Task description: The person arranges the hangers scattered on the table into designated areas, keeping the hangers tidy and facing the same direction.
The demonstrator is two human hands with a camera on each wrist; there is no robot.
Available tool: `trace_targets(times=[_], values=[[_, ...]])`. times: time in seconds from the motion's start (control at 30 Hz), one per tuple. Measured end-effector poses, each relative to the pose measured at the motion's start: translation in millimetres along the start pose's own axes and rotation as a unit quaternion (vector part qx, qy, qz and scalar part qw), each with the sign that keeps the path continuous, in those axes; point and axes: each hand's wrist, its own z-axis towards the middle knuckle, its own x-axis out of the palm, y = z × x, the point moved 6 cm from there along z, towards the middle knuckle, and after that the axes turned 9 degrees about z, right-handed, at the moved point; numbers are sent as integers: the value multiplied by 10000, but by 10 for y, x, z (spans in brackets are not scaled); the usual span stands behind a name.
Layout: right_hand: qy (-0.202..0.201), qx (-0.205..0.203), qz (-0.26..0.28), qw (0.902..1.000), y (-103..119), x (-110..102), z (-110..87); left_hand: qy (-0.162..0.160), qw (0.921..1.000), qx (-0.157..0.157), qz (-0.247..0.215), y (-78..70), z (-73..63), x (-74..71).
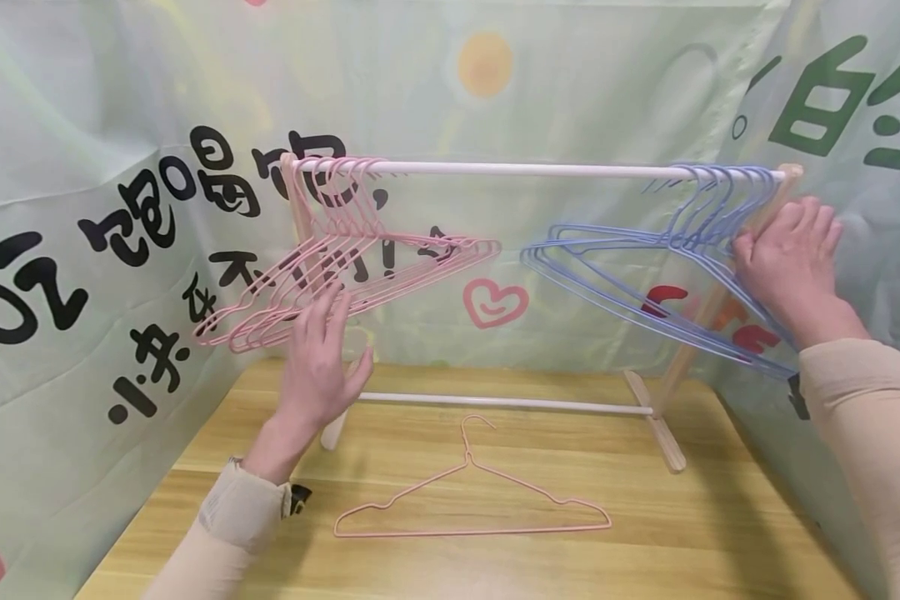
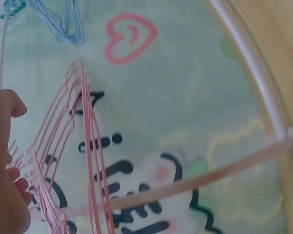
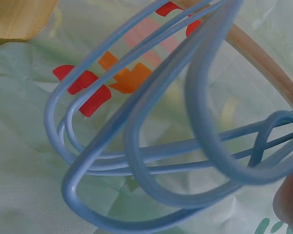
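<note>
Several pink wire hangers (image 1: pixel 322 275) hang bunched at the left end of the rack's white rail (image 1: pixel 525 170). My left hand (image 1: pixel 320 358) is raised in front of their lower bars, its fingers fairly straight and thumb spread. At the right end hang several blue wire hangers (image 1: pixel 690 242). My right hand (image 1: pixel 791 254) is beside their shoulders by the wooden post, fingers extended upward and thumb side at the wire. Blue loops (image 3: pixel 161 161) fill the right wrist view, with only a bit of that hand (image 3: pixel 290 200) showing. One pink hanger (image 1: pixel 472 532) lies flat on the table.
The wooden table (image 1: pixel 690 542) bears the rack, whose feet (image 1: pixel 656 429) stand near its back edge. A lower white bar (image 1: pixel 495 402) joins them just behind the lying hanger's hook. Printed cloth (image 1: pixel 420 75) closes off the back and both sides.
</note>
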Motion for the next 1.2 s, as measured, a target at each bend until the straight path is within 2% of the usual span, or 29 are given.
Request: trace_targets(times=[0.13,0.3,0.5,0.63,0.73,0.87,1.03,1.2], values=[[-15,-21,15,10000,-6,11,6,175,9983,-179,-520,-136,-152,66],[-39,-46,5,10000,-14,26,11,608,9905,-325,-1192,-321,-378,182],[-106,-81,29,9999,-13,22,11,1277,9796,-112,-1547,-538,-634,330],[-126,-71,44,9999,-12,13,9,1862,9703,51,-1544,-676,-822,429],[-115,-56,45,9999,-16,11,7,2484,9573,183,-1466,-776,-975,511],[-115,-62,40,9999,-24,10,6,3267,9335,496,-1395,-884,-1179,615],[-113,-68,30,9999,-27,10,0,3958,9040,915,-1334,-951,-1403,714],[-97,-59,-3,9999,-23,4,-6,4578,8732,1037,-1309,-951,-1583,822]])
